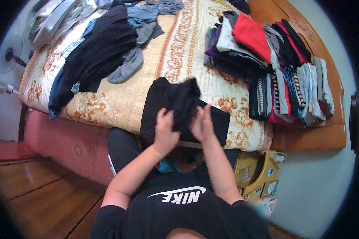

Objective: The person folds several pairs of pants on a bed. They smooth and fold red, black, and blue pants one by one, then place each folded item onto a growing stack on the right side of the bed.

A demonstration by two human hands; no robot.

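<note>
A black garment lies partly folded at the near edge of the bed, right before me. My left hand is over its left part, fingers bent; whether they pinch the cloth is unclear. On the right, my right hand is at the garment with the thumb raised and the palm turned inward, slightly blurred. Beneath the bunched upper layer, a flat black part spreads to the right. The underside of the cloth is hidden.
Piled dark clothes and a grey garment lie at left on the patterned bedspread. Folded stacks topped by a red garment and a row of rolled or folded clothes stand at right, beside the wooden headboard. A yellow cabinet stands at lower right.
</note>
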